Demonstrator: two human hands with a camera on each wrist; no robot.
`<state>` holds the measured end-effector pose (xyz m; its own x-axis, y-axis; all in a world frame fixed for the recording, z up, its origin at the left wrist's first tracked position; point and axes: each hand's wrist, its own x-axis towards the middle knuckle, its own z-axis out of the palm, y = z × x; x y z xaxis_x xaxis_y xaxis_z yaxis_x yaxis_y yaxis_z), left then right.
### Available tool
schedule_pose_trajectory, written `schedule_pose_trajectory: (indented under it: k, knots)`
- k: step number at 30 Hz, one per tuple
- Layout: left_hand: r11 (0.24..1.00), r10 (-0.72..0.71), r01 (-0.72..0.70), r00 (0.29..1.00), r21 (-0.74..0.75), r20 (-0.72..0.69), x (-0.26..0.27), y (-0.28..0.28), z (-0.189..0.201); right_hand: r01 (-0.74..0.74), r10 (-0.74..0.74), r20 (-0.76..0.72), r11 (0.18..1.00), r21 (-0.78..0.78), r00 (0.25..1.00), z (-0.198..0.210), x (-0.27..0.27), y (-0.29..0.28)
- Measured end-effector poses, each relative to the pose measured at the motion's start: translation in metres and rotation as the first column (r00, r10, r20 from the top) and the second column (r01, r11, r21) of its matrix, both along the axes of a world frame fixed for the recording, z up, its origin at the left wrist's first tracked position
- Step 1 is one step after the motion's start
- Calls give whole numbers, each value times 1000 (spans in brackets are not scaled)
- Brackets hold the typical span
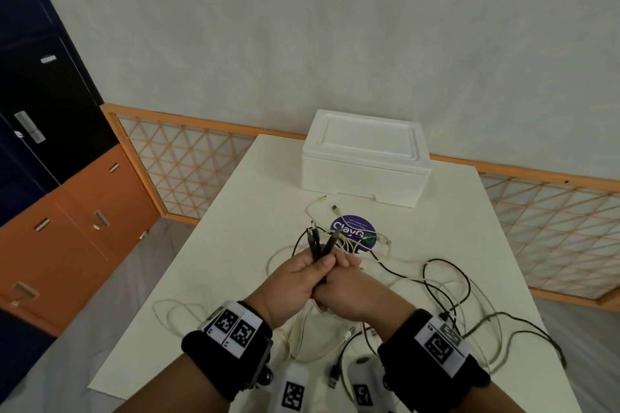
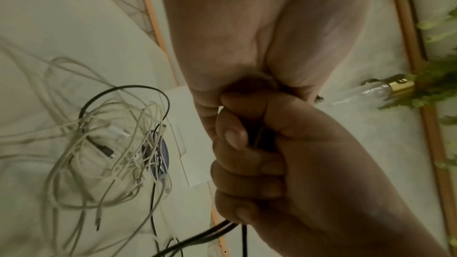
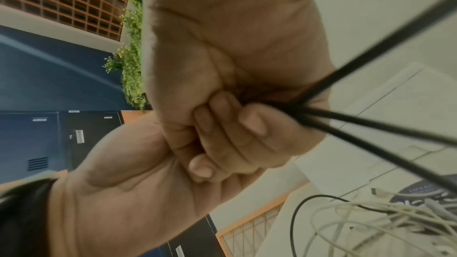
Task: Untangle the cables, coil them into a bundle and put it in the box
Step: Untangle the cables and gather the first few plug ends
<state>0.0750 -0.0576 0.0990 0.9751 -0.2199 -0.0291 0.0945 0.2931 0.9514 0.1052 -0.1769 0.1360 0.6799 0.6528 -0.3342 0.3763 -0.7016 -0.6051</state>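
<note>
We see a pale table (image 1: 436, 228) standing against a light wall, with an orange lattice rail behind its far edge and blue and orange cabinets off its left side. Near the far edge sits a white foam box (image 1: 364, 157) with its lid closed. Across the middle and toward the near right corner sprawls a tangle of cables: white cables (image 1: 349, 245) heaped over a round purple sticker (image 1: 354, 228) at the table's centre, and black cables (image 1: 446, 282) looping out toward the right edge and the near edge.

Above the middle of the table we find both hands pressed together. The left hand (image 1: 295, 278) has its fingers curled round a few black cable ends (image 1: 320, 245), whose plugs stick up and fan out above the knuckles toward the far edge. The right hand (image 1: 355, 288) lies against it, touching, its fingers wrapped over the same strands; the right wrist view shows black cords running out from under its curled fingers (image 3: 249, 122). In the left wrist view the fingers (image 2: 237, 138) are closed on dark cord, with black strands trailing out below the fist. How many cords are gripped we cannot say for certain; it looks like three.

Both wrists wear black bands with printed square markers. A loose black plug (image 1: 332, 379) lies by the near edge between the forearms.
</note>
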Motion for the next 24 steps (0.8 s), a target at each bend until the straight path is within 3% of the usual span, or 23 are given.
schedule_pose_trajectory:
  k: [3, 6, 9, 14, 20, 23, 24]
  knots:
    - [998, 59, -59, 998, -30, -6, 1, 0, -3, -8, 10, 84, 999, -33, 996, -5, 0, -2]
    - [976, 209, -212, 976, -59, -53, 2, 3, -6, 140, -134, 159, 990, -28, 978, -5, 5, -15]
    - [971, 234, -238, 967, -33, -102, 3, 10, -7, 368, -405, 150, 902, 224, 902, 7, 9, -26]
    - [997, 77, -75, 995, 30, -59, -2, 2, 1, 292, -358, 77, 852, 435, 931, 28, 4, -11]
    - [996, 92, -92, 994, 10, -59, 1, 5, -3, 296, -388, 68, 794, 531, 919, 25, 5, 1]
    - [994, 73, -79, 993, -70, -89, 2, 3, 2, 379, -463, 7, 733, 564, 886, 19, 7, 10]
    - [992, 79, -89, 992, -93, -99, 3, 3, 5, 379, -453, 4, 751, 541, 892, 13, 8, 11]
